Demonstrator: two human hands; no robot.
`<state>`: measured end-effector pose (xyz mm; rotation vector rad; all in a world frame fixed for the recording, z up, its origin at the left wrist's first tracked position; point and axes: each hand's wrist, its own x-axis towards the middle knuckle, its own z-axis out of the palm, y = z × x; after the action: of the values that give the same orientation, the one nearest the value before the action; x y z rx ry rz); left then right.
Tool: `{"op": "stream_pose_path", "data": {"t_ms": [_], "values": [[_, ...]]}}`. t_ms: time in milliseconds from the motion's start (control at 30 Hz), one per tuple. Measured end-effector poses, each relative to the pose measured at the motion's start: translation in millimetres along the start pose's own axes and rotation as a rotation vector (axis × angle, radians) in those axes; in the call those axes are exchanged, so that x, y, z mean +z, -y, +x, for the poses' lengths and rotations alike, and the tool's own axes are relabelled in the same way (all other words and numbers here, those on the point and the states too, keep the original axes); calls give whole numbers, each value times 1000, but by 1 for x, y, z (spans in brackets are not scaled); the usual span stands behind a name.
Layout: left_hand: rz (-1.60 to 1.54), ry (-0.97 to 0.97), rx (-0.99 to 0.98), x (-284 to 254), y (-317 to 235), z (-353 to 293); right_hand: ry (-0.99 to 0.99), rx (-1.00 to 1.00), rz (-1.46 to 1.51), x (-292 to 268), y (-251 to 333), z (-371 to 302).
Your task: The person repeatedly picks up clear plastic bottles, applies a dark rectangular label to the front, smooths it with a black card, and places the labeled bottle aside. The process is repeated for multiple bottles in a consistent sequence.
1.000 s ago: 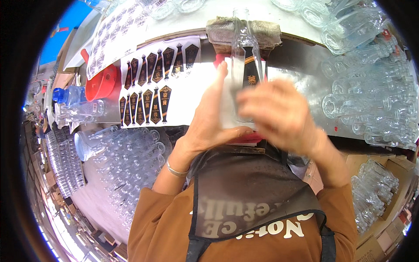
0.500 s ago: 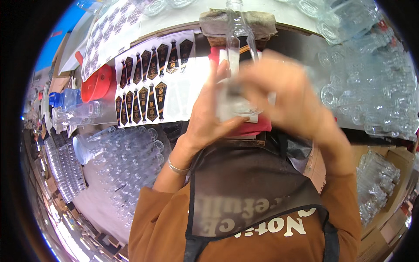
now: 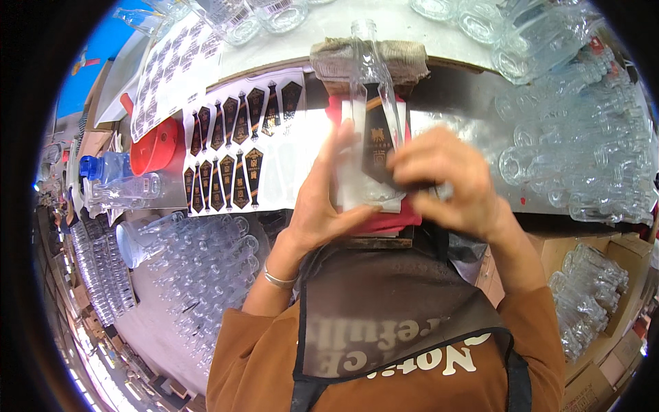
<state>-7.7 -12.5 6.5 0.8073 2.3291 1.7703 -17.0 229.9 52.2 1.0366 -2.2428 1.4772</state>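
Observation:
A clear glass bottle (image 3: pixel 371 65) lies on its back in front of me, neck pointing away. On its upper face is a dark, pointed label (image 3: pixel 376 130) with gold lettering. My left hand (image 3: pixel 319 206) is closed around the bottle's left side and base, with the thumb across the near end. At the right, my right hand (image 3: pixel 449 182) is over the label's lower right edge; its fingers are curled and smeared by motion. Beneath the bottle are white paper and a red cloth (image 3: pixel 388 224). A folded grey rag (image 3: pixel 328 63) props the neck.
A white sheet (image 3: pixel 278 165) of dark labels lies to the left, beside a red plastic bowl (image 3: pixel 161 147). Many clear bottles (image 3: pixel 576 151) are stacked at the right, and more bottles (image 3: pixel 199 275) stand at lower left. A cardboard box (image 3: pixel 631 268) holds wrapped bottles.
My right hand has shifted down and right off the bottle's middle, uncovering the dark label on its face. The left hand keeps its hold on the bottle.

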Motion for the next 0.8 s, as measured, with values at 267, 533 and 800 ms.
{"op": "stream_pose_path", "data": {"t_ms": [267,533,800], "values": [[61,46,-19,-3,-2,1,-236,182,-437,-22,-54,69],[75,-169,-515,-17,-25,93,-571,362,250,-14,-50,50],[192,-163,-456,6,-4,113,-521,643,682,-11,-40,7]]}}
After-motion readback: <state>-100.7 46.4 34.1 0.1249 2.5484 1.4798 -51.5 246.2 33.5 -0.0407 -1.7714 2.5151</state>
